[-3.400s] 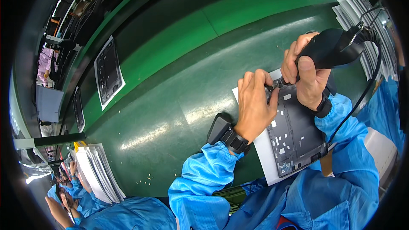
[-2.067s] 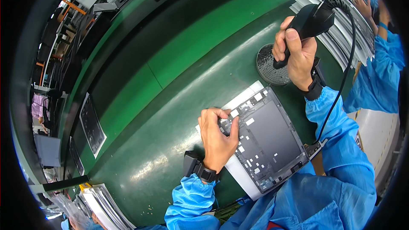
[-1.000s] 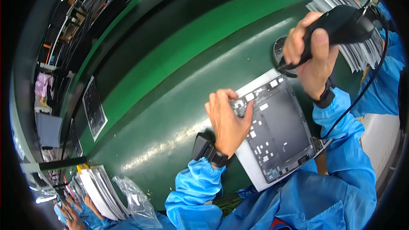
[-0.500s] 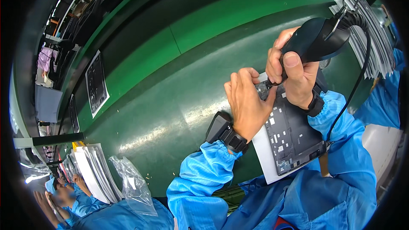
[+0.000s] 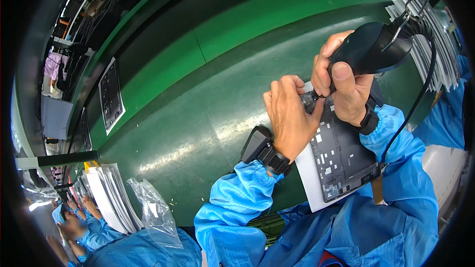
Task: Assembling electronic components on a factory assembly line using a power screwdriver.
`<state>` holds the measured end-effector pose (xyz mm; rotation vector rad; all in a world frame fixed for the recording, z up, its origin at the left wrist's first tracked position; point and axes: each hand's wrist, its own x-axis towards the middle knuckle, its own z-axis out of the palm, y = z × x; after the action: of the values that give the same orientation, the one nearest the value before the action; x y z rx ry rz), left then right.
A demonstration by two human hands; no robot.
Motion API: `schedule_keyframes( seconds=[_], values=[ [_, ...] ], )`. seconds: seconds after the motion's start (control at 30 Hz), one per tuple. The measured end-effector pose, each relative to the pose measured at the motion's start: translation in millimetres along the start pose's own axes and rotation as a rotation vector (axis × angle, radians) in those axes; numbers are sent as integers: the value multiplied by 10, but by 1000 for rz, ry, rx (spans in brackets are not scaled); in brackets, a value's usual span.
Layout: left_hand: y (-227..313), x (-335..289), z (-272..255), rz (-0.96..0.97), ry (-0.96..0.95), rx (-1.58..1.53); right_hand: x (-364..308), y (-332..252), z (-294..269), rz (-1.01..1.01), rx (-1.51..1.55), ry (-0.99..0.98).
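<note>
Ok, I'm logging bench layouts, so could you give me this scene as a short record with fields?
Left hand: bare left hand at the far end of the flat dark-grey rectangular panel
Right hand: bare right hand gripping the smooth black corded handheld tool
Tool tip: hidden by fingers, contact unclear
Under panel: thin white rectangular sheet
Lower left: stack of flat white sheets, crumpled clear plastic bag
Surface: glossy green worktop

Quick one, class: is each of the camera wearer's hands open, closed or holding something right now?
Left hand: curved at the panel's upper end; whether it grips anything cannot be told.
Right hand: closed, holding the black tool.
</note>
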<state>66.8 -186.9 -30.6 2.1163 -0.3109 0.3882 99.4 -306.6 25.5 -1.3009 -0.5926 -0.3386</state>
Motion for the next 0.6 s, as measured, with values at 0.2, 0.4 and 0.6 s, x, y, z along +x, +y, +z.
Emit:
schedule_keyframes(
  seconds=[0.2, 0.4, 0.6],
  values=[
    [15, 5, -11, 2, 3, 4, 2, -6, -9, 19, -12, 6],
    [-5, 4, 2, 17, 8, 30, -11, 9, -2, -16, -50, -18],
    [-20, 1, 4, 16, 12, 25, -22, -9, 43, 1, -66, 2]
  ],
)
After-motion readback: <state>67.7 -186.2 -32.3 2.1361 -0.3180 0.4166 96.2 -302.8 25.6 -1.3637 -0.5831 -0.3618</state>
